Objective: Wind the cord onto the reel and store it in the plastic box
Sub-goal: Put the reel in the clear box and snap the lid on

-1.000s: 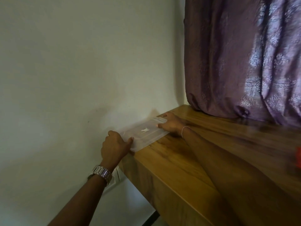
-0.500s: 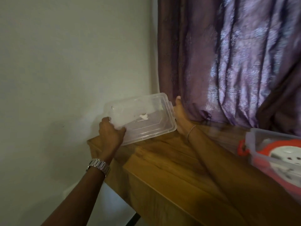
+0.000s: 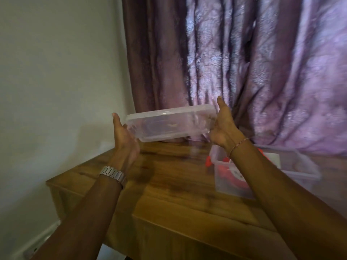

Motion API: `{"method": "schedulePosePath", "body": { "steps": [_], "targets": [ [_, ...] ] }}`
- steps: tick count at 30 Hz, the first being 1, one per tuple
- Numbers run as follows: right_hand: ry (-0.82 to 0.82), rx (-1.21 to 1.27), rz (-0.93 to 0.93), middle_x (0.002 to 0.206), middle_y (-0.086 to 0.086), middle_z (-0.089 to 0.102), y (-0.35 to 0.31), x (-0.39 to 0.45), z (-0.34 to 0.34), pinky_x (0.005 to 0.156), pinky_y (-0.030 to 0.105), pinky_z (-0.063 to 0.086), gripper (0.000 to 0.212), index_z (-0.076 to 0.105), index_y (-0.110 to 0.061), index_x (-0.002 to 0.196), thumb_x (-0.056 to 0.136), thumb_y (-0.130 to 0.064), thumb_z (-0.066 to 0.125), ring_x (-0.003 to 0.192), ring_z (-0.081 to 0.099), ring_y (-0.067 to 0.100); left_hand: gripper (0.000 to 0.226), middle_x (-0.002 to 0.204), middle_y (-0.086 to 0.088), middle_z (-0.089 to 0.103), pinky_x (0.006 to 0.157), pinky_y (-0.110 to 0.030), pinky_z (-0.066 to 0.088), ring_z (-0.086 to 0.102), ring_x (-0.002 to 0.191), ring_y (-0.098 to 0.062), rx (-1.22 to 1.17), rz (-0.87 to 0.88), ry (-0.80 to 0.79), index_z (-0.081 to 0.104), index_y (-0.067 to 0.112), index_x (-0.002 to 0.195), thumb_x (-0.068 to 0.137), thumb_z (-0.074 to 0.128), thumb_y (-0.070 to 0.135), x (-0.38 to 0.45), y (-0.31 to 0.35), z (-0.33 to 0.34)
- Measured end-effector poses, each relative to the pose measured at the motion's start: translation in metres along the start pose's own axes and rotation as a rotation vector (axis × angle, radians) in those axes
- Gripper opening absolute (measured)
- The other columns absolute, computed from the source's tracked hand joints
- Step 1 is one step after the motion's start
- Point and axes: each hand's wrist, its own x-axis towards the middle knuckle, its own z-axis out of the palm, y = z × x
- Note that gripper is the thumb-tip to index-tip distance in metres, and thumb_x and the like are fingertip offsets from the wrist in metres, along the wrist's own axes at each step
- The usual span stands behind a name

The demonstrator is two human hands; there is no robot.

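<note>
A clear plastic lid (image 3: 169,122) hangs in the air above the wooden table (image 3: 169,194), held level between both hands. My left hand (image 3: 124,139) grips its left end and my right hand (image 3: 223,126) grips its right end. To the right on the table stands the clear plastic box (image 3: 298,166). Inside it lies the orange and white cord reel (image 3: 232,175), partly hidden behind my right forearm.
A purple curtain (image 3: 244,62) hangs behind the table and rests on its back edge. A pale wall (image 3: 56,72) runs along the left. The table's left edge and front edge are close to my arms.
Both hands picked the lid up from the table's left corner by the wall and carried it up and to the right. The box with the reel has come into view.
</note>
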Motion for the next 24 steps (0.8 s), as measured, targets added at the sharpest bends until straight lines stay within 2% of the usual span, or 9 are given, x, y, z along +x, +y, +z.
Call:
{"method": "schedulePosePath", "body": {
  "steps": [3,4,7,10,12,13,16,20,24],
  "targets": [
    [-0.068,0.055,-0.112,0.070,0.006,0.072,-0.020,-0.018,-0.020,0.054,0.025,0.054,0.051,0.065,-0.009,0.095,0.092,-0.057,0.049,0.061,0.069,0.017,0.027,0.085,0.001,0.073,0.067,-0.024,0.058,0.069,0.083,-0.013,-0.018,-0.019,-0.026,0.066,0.013,0.105,0.105,0.046,0.033,-0.004,-0.009,0.027],
    [-0.079,0.044,-0.153,0.067,0.003,0.070,-0.025,-0.022,-0.027,0.054,0.024,0.054,0.036,0.064,-0.012,0.092,0.095,-0.045,0.051,0.060,0.068,0.014,0.024,0.073,0.003,0.070,0.060,-0.021,0.056,0.067,0.073,-0.011,-0.011,-0.028,-0.037,0.066,0.013,0.092,0.104,0.047,0.020,-0.005,-0.013,0.034],
    [-0.094,-0.077,-0.188,0.068,0.003,0.061,-0.044,-0.036,-0.057,0.061,0.024,0.050,0.013,0.062,-0.013,0.091,0.097,-0.016,0.051,0.062,0.059,0.013,0.049,0.057,0.003,0.062,0.058,-0.020,0.053,0.061,0.062,-0.010,-0.012,-0.101,-0.160,0.070,0.015,0.059,0.100,0.045,0.002,-0.003,-0.029,0.053],
    [-0.003,-0.207,-0.208,0.078,0.010,0.058,-0.063,-0.049,-0.098,0.050,0.022,0.048,0.015,0.053,-0.011,0.103,0.094,0.000,0.048,0.062,0.056,0.014,0.061,0.048,0.004,0.053,0.065,-0.023,0.049,0.054,0.057,-0.010,0.068,-0.183,-0.300,0.059,0.016,0.039,0.094,0.042,-0.005,-0.003,-0.047,0.077],
    [0.119,-0.289,-0.206,0.097,0.016,0.058,-0.071,-0.058,-0.121,0.050,0.022,0.052,0.038,0.049,-0.005,0.121,0.087,0.010,0.054,0.075,0.061,0.019,0.059,0.046,0.003,0.047,0.069,-0.028,0.046,0.051,0.053,-0.010,0.124,-0.246,-0.338,0.053,0.016,0.039,0.091,0.041,-0.008,-0.003,-0.060,0.093],
    [0.171,-0.314,-0.193,0.097,0.016,0.057,-0.074,-0.063,-0.131,0.050,0.023,0.053,0.038,0.050,0.002,0.122,0.085,0.011,0.058,0.074,0.062,0.020,0.056,0.048,0.001,0.043,0.070,-0.030,0.044,0.048,0.055,-0.010,0.143,-0.274,-0.344,0.050,0.014,0.041,0.090,0.040,-0.010,-0.003,-0.068,0.101],
    [0.304,-0.453,-0.138,0.081,0.019,0.062,-0.081,-0.072,-0.156,0.046,0.026,0.052,0.019,0.058,0.010,0.099,0.082,0.006,0.065,0.055,0.066,0.023,0.033,0.068,-0.006,0.045,0.071,-0.030,0.047,0.050,0.071,-0.016,0.240,-0.330,-0.403,0.049,0.007,0.063,0.090,0.043,-0.011,-0.005,-0.084,0.123],
    [0.454,-0.756,-0.195,0.089,0.024,0.064,-0.084,-0.072,-0.184,0.069,0.038,0.046,0.025,0.064,0.014,0.098,0.083,-0.006,0.069,0.078,0.061,0.030,0.011,0.090,-0.018,0.055,0.063,-0.039,0.052,0.058,0.078,-0.029,0.465,-0.384,-0.437,0.057,0.000,0.095,0.090,0.047,-0.004,-0.007,-0.106,0.136],
    [0.472,-1.041,-0.271,0.090,0.027,0.068,-0.077,-0.069,-0.195,0.073,0.039,0.052,0.023,0.068,0.012,0.090,0.090,-0.010,0.060,0.079,0.064,0.031,0.016,0.088,-0.014,0.062,0.050,-0.031,0.055,0.064,0.070,-0.026,0.532,-0.382,-0.412,0.062,0.004,0.091,0.089,0.048,-0.003,-0.017,-0.129,0.137]
  ]
}}
